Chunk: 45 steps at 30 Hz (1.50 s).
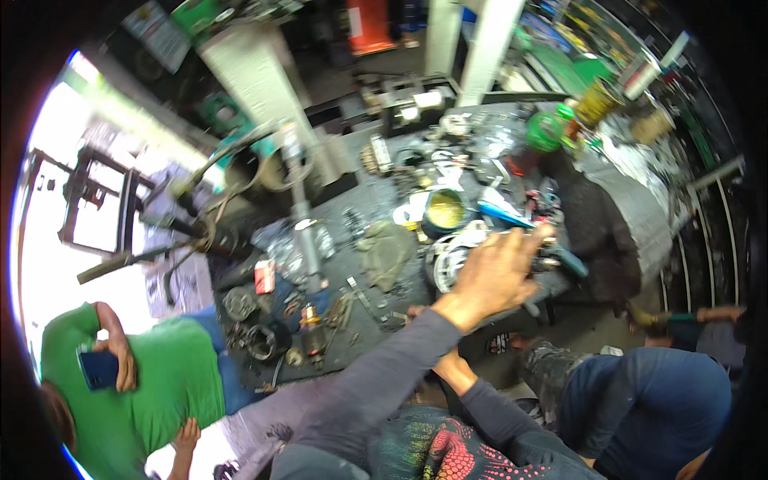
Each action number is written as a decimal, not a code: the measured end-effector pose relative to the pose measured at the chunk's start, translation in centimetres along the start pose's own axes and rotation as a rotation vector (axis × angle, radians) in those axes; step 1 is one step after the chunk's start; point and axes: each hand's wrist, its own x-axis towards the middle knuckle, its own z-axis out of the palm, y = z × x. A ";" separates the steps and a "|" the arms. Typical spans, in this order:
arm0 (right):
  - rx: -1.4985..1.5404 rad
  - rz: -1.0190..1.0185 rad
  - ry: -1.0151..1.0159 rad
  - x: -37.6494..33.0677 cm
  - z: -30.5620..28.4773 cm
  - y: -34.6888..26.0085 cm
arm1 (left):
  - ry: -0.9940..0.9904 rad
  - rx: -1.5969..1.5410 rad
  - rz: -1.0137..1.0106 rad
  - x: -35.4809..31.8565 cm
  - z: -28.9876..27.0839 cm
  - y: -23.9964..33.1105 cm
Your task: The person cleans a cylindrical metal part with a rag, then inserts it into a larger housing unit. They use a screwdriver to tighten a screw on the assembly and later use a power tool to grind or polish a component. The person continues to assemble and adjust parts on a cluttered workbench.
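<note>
My left arm reaches across to the right, over my right wrist. My left hand (498, 268) hovers above the right side of the cluttered bench, fingers stretched out and slightly blurred, with nothing visible in them. Close by lie a blue slim object (506, 213), a round pale metal part (446, 268) and a tub of yellowish grease (445, 210). Most of my right hand (454, 371) is hidden beneath the left forearm. Its fingertips show at the bench's front edge, beside a long metal tool (364, 298); whether they grip it is unclear.
On the bench are a grey-green cloth (386, 254), a motor armature (312, 328), a red-and-white box (265, 277) and a green-capped bottle (546, 130). A person in green (152, 376) holding a phone stands left. Another person in dark blue (648, 408) bends at right.
</note>
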 end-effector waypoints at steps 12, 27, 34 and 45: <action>0.931 0.517 0.291 4.0 -17.6 11.8 | -0.278 -0.092 0.105 1.1 -2.0 0.3; 0.820 0.206 -0.153 9.8 -18.7 13.1 | -0.561 -0.112 -0.323 2.4 -3.4 0.2; 1.160 0.286 -0.333 9.5 -18.2 13.4 | -0.521 -0.074 -0.172 3.0 -3.2 0.5; 1.675 0.844 -0.567 9.6 -17.6 13.6 | -0.437 -0.099 -0.095 3.1 -2.8 0.1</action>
